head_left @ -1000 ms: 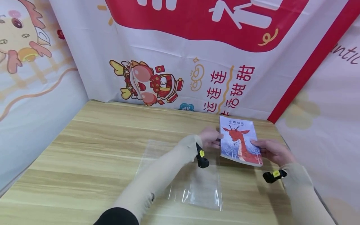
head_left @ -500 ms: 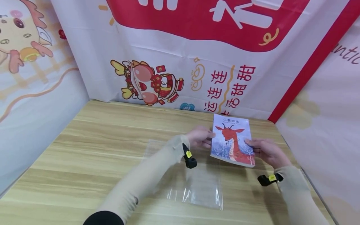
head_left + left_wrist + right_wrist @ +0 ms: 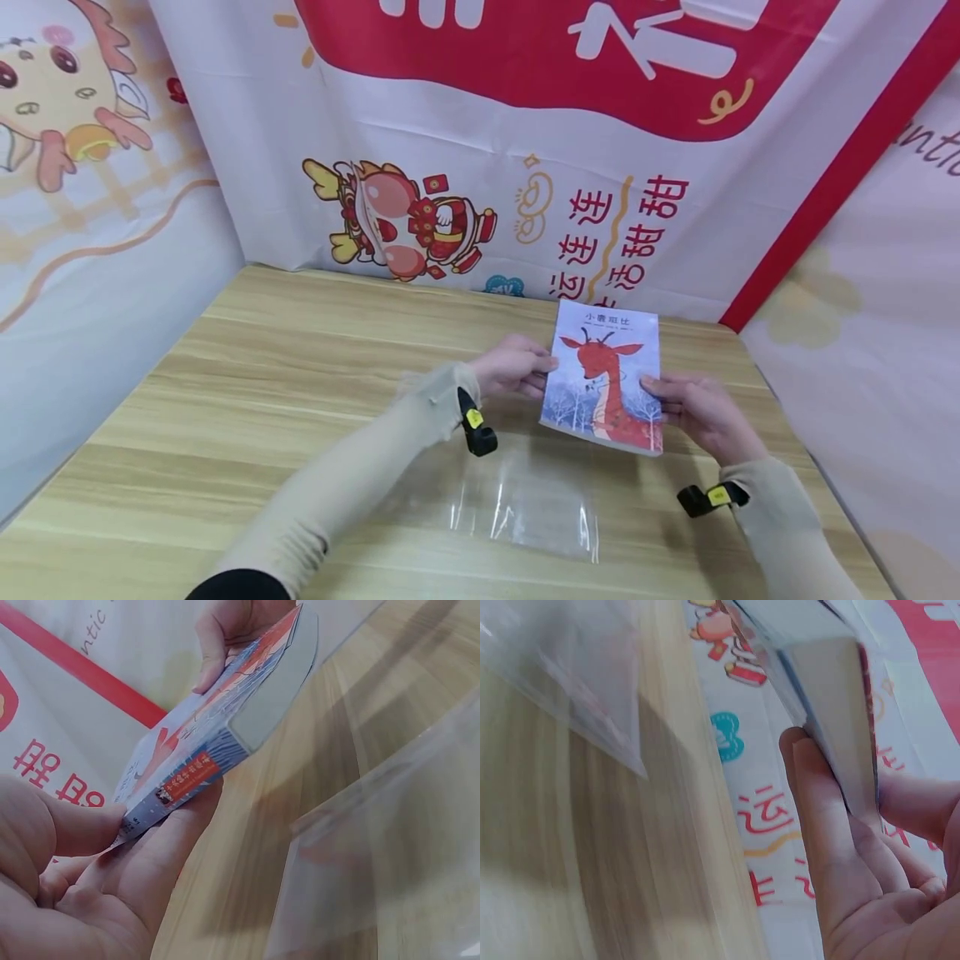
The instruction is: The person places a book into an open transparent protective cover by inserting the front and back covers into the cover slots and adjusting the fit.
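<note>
A paperback book (image 3: 603, 375) with a red deer on its pale blue cover is held up above the table, cover facing the head camera. My left hand (image 3: 513, 367) pinches its left edge, thumb in front and fingers behind; in the left wrist view the thumb lies by the spine (image 3: 184, 780). On the opposite edge my right hand (image 3: 701, 412) grips it the same way, and the right wrist view shows the page edges (image 3: 840, 712) between thumb and fingers. Below the book a clear plastic bag (image 3: 525, 508) lies flat, partly hidden under the left forearm.
The wood-grain table (image 3: 187, 417) reaches back to a white and red printed cloth (image 3: 420, 108). Another printed cloth (image 3: 862, 350) hangs along the right side, and one more (image 3: 135, 208) along the left. A small black camera (image 3: 477, 429) is strapped on the left wrist.
Both hands have carried the book leftward, and its lower edge has come slightly nearer. The grip of each hand stays the same. The plastic bag has kept its place on the table.
</note>
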Available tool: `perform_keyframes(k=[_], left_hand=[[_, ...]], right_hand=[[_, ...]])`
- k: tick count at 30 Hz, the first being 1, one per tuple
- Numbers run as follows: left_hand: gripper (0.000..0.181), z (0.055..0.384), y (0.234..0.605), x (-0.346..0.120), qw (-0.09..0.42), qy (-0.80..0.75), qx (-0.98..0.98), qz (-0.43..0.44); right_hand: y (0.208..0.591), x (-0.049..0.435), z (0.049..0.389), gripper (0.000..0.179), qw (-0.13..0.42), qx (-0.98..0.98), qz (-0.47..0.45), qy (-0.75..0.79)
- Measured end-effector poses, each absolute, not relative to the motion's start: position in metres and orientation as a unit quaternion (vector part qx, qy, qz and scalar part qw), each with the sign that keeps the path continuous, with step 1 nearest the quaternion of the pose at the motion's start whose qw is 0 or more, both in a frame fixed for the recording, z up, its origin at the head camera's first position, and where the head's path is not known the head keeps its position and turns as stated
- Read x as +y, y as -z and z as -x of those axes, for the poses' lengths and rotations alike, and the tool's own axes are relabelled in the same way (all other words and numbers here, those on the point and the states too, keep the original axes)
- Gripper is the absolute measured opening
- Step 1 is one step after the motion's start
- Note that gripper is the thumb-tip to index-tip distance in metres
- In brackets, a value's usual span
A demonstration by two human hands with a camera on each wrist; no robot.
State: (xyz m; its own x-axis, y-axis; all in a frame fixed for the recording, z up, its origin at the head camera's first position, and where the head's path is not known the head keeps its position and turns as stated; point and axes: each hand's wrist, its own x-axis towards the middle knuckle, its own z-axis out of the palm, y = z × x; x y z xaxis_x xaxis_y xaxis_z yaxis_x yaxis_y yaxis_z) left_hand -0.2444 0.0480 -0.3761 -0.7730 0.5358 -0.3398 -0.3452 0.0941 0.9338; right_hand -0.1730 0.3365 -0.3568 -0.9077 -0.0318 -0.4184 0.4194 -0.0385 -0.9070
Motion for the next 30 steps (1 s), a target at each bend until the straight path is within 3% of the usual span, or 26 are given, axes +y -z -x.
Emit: perform_keyframes(k=[5, 10, 12, 18, 30], left_hand=[[0.021, 0.238, 0.372, 0.037, 0.331, -0.663, 0.667, -0.074], [0.019, 0.232, 0.372, 0.028, 0.331, -0.673, 0.659, -0.065], [0.019, 0.230, 0.374, 0.024, 0.333, -0.676, 0.655, -0.057], [0.022, 0.223, 0.378, 0.013, 0.336, -0.677, 0.652, -0.055], [0.024, 0.205, 0.380, -0.012, 0.358, -0.683, 0.635, -0.051]], right_hand=[[0.357, 0.329, 0.169, 0.011, 0.167, 0.674, -0.136, 0.707], [0.357, 0.323, 0.167, 0.050, 0.179, 0.683, -0.118, 0.698], [0.357, 0.320, 0.167, 0.058, 0.189, 0.685, -0.106, 0.695], [0.359, 0.313, 0.163, 0.048, 0.207, 0.683, -0.086, 0.695], [0.353, 0.293, 0.149, 0.051, 0.210, 0.719, -0.057, 0.660]])
